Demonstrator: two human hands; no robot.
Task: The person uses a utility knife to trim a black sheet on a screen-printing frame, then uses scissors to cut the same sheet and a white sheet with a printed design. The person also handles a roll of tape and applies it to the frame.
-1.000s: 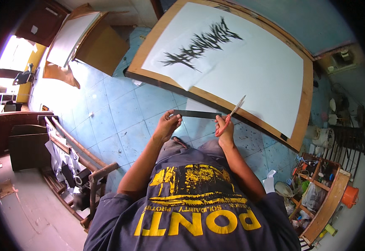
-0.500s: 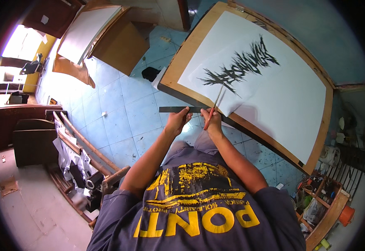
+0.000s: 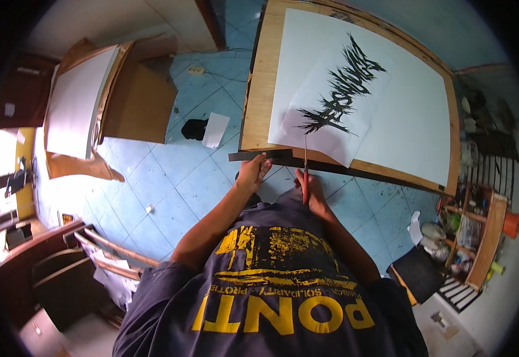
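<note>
My left hand (image 3: 253,173) is closed on a flat dark strip (image 3: 240,157), pinching it between thumb and fingers. The strip lies roughly level, its right end near the dark front edge of a wooden board table (image 3: 259,119). In my right hand (image 3: 316,195) is a pair of red-handled scissors (image 3: 306,189), the thin blades pointing away from me toward the table. Scissors and strip are apart. On the table, a smaller thin sheet (image 3: 360,128) with jagged black lettering lies over a large white sheet (image 3: 420,131).
A white panel (image 3: 78,104) and brown cardboard (image 3: 134,110) lean at the far left. A black item (image 3: 194,129) and a white paper (image 3: 216,131) lie on the blue tiled floor (image 3: 170,172). At right stands a wooden compartment box (image 3: 484,244) with jars and bags.
My view has turned, shifting the room. My right hand has drawn away from the strip's right end, closer to my body, and the scissors stand more upright. My left hand still holds the strip.
</note>
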